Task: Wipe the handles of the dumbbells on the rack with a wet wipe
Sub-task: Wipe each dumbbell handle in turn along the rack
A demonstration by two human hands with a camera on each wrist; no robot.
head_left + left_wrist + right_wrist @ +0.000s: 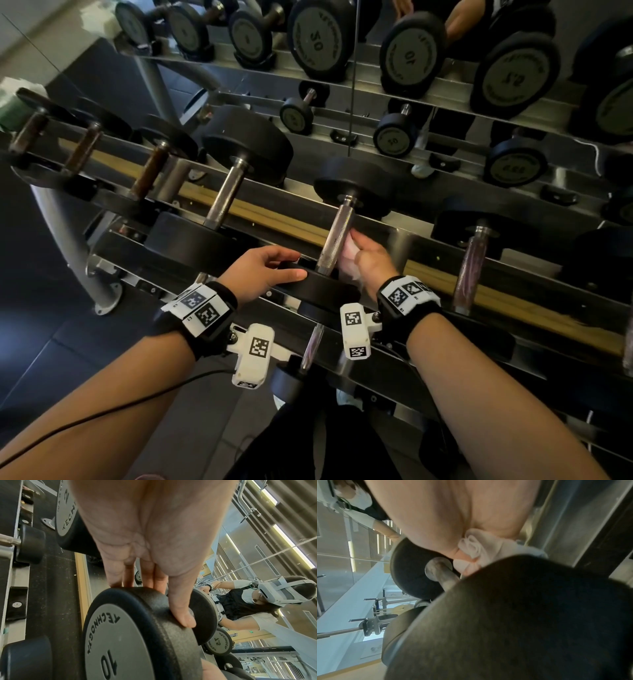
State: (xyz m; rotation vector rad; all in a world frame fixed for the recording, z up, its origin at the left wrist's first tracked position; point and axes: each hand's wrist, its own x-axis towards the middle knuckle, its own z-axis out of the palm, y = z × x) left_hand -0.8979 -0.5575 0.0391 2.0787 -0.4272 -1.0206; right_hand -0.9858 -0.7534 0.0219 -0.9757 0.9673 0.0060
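At the far left of the head view, brown-handled dumbbells [82, 145] lie across the tilted steel rack [274, 205], each cradled so its bar faces me and can be reached without lifting. Right of them sits a larger black dumbbell with a bare steel handle [227, 195].

Near the centre, my left hand [263, 270] rests on the rim of the near black rubber head marked 10 [120, 635], thumb curled over the edge and fingers draped across the top. I judge this bracing stops the weight rolling in its cradle while I rub.

Just to the right, the knurled steel handle of that dumbbell [337, 233] runs up toward the far head. My right hand [373, 260] pinches a crumpled pale pink wet wipe [351, 253] and presses it against the handle's right side, low down near the close head. Wadding it gives a thick pad to push into the knurling.

Further right another dumbbell with a pinkish, shiny handle [474, 263] waits. Behind, a wall mirror [445, 85] doubles the rack.
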